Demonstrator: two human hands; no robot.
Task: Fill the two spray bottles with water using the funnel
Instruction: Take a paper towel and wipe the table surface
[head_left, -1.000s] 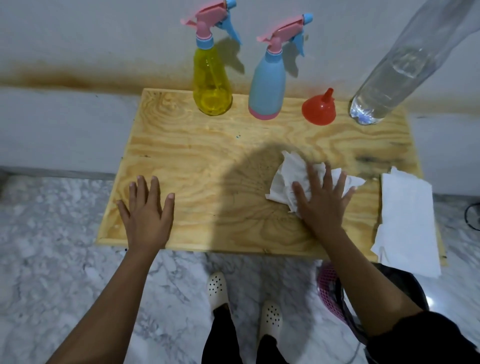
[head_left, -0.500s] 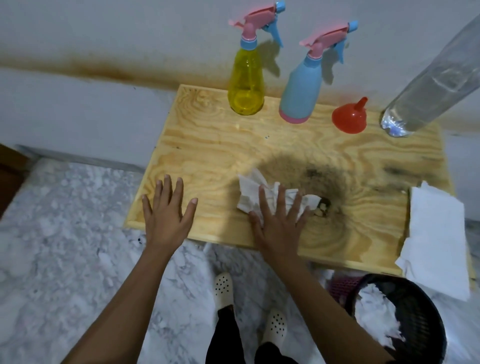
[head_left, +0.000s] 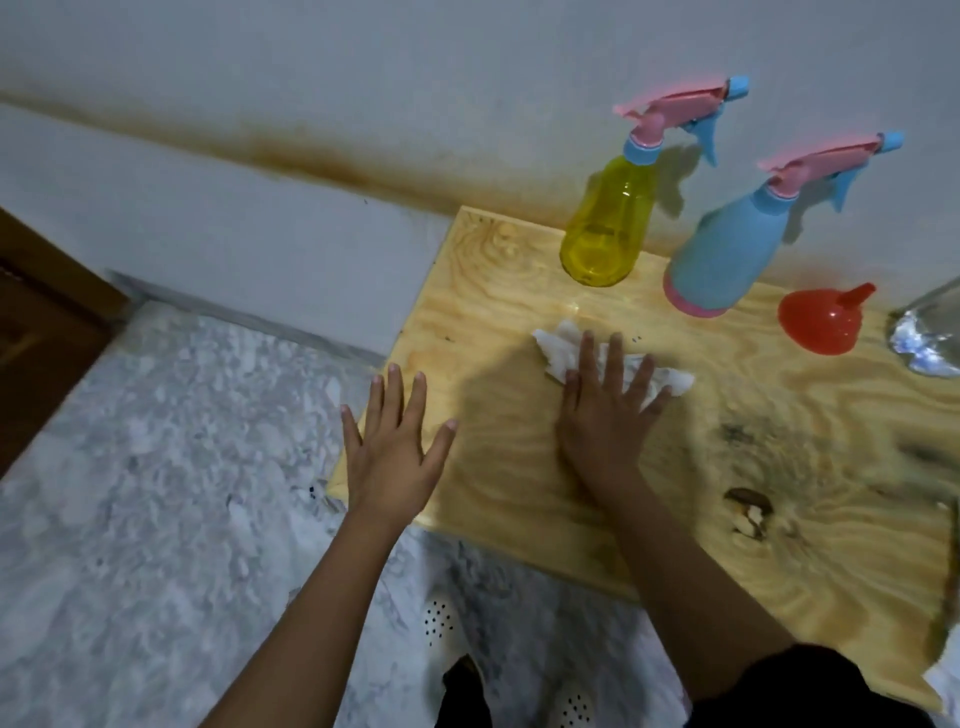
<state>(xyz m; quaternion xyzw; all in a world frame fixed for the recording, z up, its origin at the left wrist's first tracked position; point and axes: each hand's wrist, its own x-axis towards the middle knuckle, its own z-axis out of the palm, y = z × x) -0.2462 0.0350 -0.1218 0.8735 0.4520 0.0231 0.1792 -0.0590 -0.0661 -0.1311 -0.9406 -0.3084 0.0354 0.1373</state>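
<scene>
Plywood board (head_left: 779, 561) against stained wall (head_left: 363, 78). Spread-fingered right hand (head_left: 605, 415) presses flat on tissue (head_left: 563, 345); left hand (head_left: 397, 441) flat, empty, at board edge. Beyond right hand: yellow spray bottle (head_left: 605, 234), blue spray bottle (head_left: 727, 254), funnel (head_left: 821, 325). Likely spill wiping; next, pinch tissue up.

Plywood bench (head_left: 779, 551), seen from its near edge. Along the far edge stand a yellow spray bottle (head_left: 605, 234) at 11 o'clock, a blue spray bottle (head_left: 727, 249) at 12, a red funnel (head_left: 821, 325) mouth-down at 1, and a clear bottle (head_left: 930, 343) at 2. A crumpled tissue (head_left: 561, 348) lies near the middle.
</scene>
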